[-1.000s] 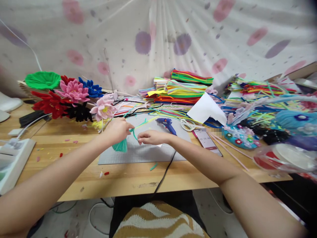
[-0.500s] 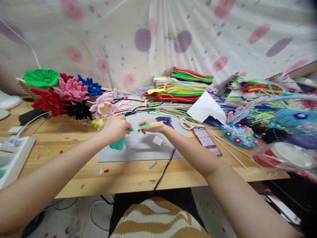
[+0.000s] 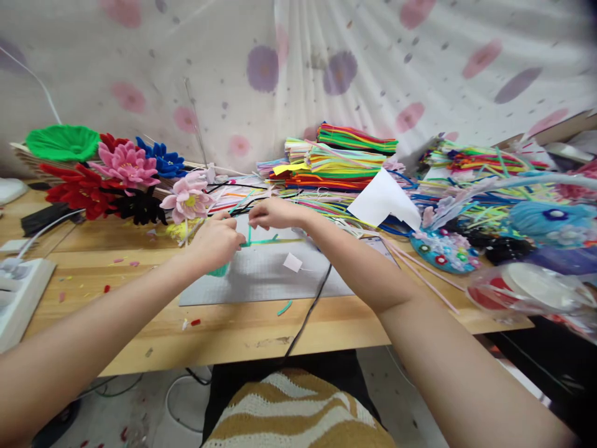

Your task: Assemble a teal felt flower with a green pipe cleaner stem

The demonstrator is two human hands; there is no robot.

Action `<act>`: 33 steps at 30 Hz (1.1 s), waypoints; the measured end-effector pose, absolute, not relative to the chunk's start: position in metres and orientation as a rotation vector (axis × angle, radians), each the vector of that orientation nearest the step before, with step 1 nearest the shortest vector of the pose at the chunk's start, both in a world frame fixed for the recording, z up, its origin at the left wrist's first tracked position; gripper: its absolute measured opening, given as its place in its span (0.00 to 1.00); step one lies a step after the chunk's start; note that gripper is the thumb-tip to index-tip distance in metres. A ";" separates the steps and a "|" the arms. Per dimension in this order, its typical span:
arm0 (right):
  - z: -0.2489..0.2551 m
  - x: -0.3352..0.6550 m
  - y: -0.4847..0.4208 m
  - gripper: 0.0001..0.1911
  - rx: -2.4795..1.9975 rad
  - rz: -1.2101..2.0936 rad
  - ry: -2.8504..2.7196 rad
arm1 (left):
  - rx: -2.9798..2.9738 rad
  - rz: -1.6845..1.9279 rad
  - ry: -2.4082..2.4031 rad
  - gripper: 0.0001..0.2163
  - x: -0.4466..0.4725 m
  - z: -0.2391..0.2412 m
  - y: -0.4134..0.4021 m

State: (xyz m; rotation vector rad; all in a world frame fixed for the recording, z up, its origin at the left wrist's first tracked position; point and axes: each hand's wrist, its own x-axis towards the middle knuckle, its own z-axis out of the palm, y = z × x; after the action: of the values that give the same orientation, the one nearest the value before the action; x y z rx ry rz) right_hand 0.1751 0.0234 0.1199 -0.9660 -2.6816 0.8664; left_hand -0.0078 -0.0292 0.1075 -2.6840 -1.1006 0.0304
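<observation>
My left hand [image 3: 219, 241] is closed around a pipe-cleaner piece above the grey mat [image 3: 261, 286]. A teal bundle [image 3: 219, 271] hangs below its fingers, and a thin teal and yellow stem [image 3: 267, 241] points right from them. Slightly higher and to the right, my right hand [image 3: 275, 213] has its fingertips pinched at the top of a teal pipe cleaner [image 3: 249, 234] that rises from the stem. Most of the part inside my left hand is hidden.
Fuzzy flowers [image 3: 125, 165] lie at the left, near a white power strip [image 3: 28, 292]. Pipe-cleaner stacks [image 3: 336, 165] fill the back. A white paper sheet [image 3: 385, 199] leans at the right. A black cord [image 3: 310, 311] crosses the front edge, by a plastic-wrapped cup [image 3: 504, 289].
My right hand has moved up and left, from beside the stem to the upright teal strand. My left hand stays nearly in place. My right arm now covers the blue glue gun.
</observation>
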 end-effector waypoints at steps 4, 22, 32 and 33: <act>0.083 0.178 0.027 0.12 -1.021 1.079 -2.556 | -2.609 -0.103 -1.217 0.09 -0.013 0.115 -0.028; 0.084 0.178 0.033 0.13 -0.973 1.373 -2.402 | -2.613 -0.061 -1.167 0.10 -0.013 0.110 -0.028; 0.094 0.166 -0.031 0.09 -1.058 0.829 -2.622 | -2.488 0.076 -1.293 0.09 -0.018 0.090 -0.023; 0.105 0.165 -0.030 0.10 -1.071 0.704 -2.644 | -2.496 0.082 -1.269 0.09 -0.017 0.088 -0.024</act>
State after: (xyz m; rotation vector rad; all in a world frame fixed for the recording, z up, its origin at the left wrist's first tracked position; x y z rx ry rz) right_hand 0.1653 -0.0297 0.1045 -1.0711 -2.6437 0.7044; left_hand -0.0171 -0.0241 0.0879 -2.4957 -1.2685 0.0818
